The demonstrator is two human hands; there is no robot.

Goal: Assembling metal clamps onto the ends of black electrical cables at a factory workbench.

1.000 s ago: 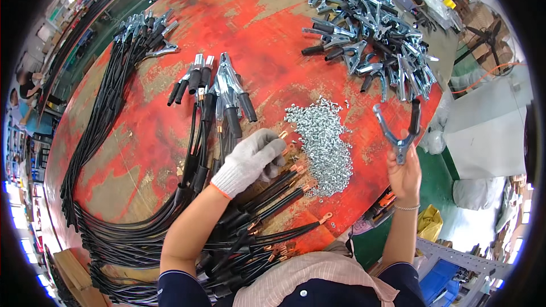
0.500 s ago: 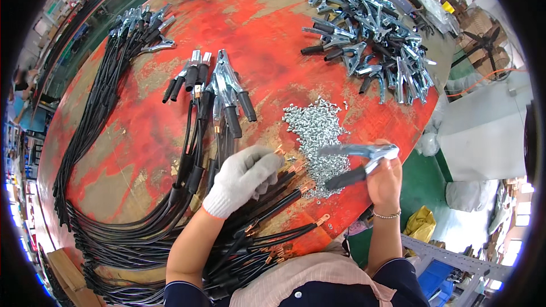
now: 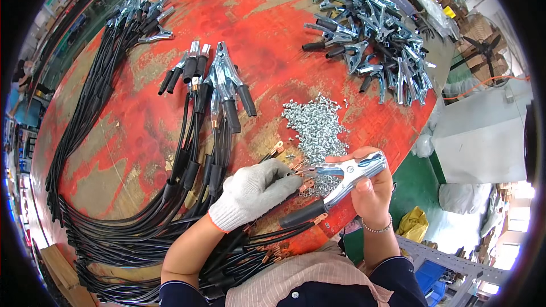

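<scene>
My right hand, bare, grips a silver spring clamp by its jaw end. One handle of the clamp has a black sleeve; the other is bare metal and points toward my left hand. That hand wears a white knit glove, its thumb and fingers pinched together at the end of the bare handle. What lies between those fingertips is too small and covered to make out. Under and beside the glove lie black cables with copper lugs. Beyond the clamp is a heap of small silver screws.
A large pile of clamps covers the far right of the worn red table. Clamps joined to cables lie left of the screws. A long cable bundle curves along the left edge. A fan stands beyond the right edge.
My right hand has brought the clamp left and nearer to me, its bare handle now at my left fingertips. My left hand has shifted slightly right and toward me.
</scene>
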